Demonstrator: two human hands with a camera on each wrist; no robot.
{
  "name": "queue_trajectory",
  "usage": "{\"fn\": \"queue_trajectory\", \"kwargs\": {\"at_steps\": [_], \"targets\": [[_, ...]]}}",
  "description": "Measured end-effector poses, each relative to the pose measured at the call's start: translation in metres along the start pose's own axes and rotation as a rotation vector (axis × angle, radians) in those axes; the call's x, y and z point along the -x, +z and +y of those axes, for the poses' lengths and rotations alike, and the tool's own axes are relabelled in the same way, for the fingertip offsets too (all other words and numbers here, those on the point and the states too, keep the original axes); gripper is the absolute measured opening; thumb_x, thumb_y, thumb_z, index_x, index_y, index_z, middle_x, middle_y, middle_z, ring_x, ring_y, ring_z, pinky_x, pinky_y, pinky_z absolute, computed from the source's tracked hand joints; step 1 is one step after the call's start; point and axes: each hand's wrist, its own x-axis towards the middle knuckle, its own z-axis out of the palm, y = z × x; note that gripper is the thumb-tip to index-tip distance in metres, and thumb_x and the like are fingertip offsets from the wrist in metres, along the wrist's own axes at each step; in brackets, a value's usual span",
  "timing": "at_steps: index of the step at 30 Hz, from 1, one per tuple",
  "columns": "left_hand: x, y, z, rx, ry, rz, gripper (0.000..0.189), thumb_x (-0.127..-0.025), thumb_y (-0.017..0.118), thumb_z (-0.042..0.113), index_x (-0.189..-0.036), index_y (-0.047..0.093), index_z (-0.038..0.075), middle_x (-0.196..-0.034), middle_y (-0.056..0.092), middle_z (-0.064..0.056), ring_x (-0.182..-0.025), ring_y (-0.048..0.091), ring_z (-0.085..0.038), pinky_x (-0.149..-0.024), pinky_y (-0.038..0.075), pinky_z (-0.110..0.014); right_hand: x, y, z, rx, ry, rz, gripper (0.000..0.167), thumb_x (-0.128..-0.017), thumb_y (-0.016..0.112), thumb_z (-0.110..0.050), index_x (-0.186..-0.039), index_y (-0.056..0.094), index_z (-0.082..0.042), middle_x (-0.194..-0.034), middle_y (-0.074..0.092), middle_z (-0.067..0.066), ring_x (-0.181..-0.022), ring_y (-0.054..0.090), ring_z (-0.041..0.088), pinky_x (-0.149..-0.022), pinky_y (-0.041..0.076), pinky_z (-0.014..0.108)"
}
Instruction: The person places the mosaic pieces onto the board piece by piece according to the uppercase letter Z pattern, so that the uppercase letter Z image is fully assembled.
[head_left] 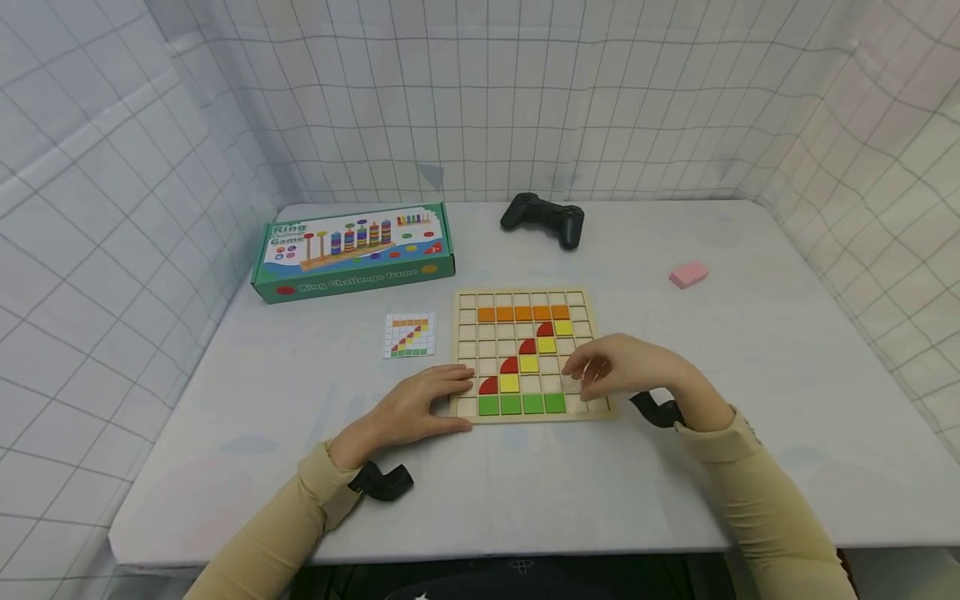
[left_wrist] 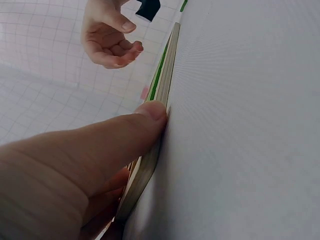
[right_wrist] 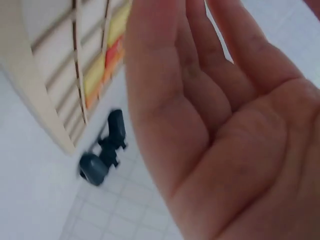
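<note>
A wooden grid board (head_left: 468, 332) lies on the table, bearing a top row of orange squares (head_left: 522, 313), a diagonal of red quarter-circle tiles (head_left: 510, 365) with yellow squares (head_left: 528, 363) beside them, and a bottom row of green squares (head_left: 532, 404). My left hand (head_left: 415, 406) holds the board's near left corner, thumb (left_wrist: 142, 120) against the front edge and fingers along the left side. Over the board's right part hovers my right hand (head_left: 630, 367), fingers loosely bent; in the left wrist view nothing shows in it. A small pattern card (head_left: 409, 336) shows a similar coloured figure.
Behind the card lies a green Ring Challenge Game box (head_left: 352, 250). A black game controller (head_left: 543, 218) sits beyond the board, and a pink block (head_left: 688, 274) to the right. Gridded white cloth walls (head_left: 510, 100) enclose the back and sides of the white table (head_left: 750, 333).
</note>
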Motion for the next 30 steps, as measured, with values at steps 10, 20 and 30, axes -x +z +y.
{"fn": "queue_trajectory", "kwargs": {"at_steps": [10,20,30], "targets": [[-0.001,-0.001,0.001,0.012,0.003,-0.003,0.062,-0.081,0.073,0.041,-0.128,0.058,0.003,-0.140,0.047,-0.004,-0.132,0.038,-0.020,-0.111,0.031,-0.035,0.052,-0.031,0.023,0.034,-0.054,0.096,0.039,-0.087,0.069,-0.026,-0.121,0.060,-0.008,-0.105,0.063,0.007,-0.092,0.060,0.012,-0.086,0.053,0.030],[0.000,0.000,0.001,0.006,0.030,0.026,0.061,-0.080,0.074,0.041,-0.126,0.060,0.003,-0.137,0.050,-0.006,-0.130,0.041,-0.023,-0.110,0.032,-0.035,0.088,-0.038,0.055,-0.095,-0.054,0.117,0.039,-0.088,0.068,-0.016,-0.122,0.057,-0.002,-0.109,0.062,0.015,-0.096,0.061,0.021,-0.084,0.053,0.026],[0.000,0.000,0.000,0.012,0.006,0.002,0.062,-0.080,0.073,0.041,-0.127,0.059,0.003,-0.139,0.049,-0.004,-0.132,0.039,-0.020,-0.111,0.031,-0.033,0.100,-0.034,0.078,-0.197,-0.140,0.059,0.038,-0.087,0.065,-0.004,-0.122,0.054,0.005,-0.109,0.060,0.019,-0.097,0.060,0.022,-0.085,0.051,0.024]]}}
